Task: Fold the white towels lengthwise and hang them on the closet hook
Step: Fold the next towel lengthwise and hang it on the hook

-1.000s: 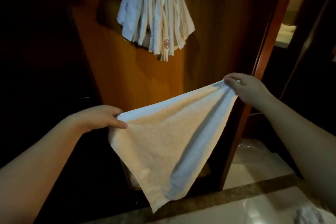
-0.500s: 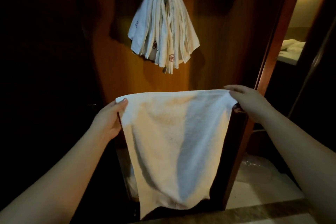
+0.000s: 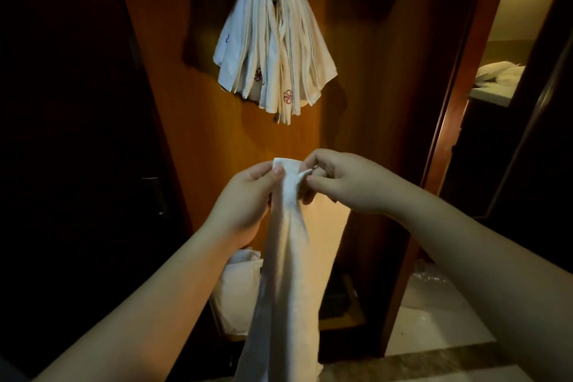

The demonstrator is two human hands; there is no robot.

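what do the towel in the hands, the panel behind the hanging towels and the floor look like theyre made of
Towel: looks like cotton terry, matte, with a nubby surface and soft drape.
Panel: wood or wood veneer, orange-brown with a smooth low sheen; faint vertical grain, so laminate is possible.
Floor: seems polished stone or tile, pale and glossy with a darker band; dim light leaves it open.

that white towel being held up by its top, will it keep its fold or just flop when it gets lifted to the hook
Likely floppy: the white towel hangs limp in a narrow drape below the left hand and right hand, which pinch its top corners. It probably holds no fold unaided. It seems light, since fingertips alone carry it. The hung towels drape just as softly.
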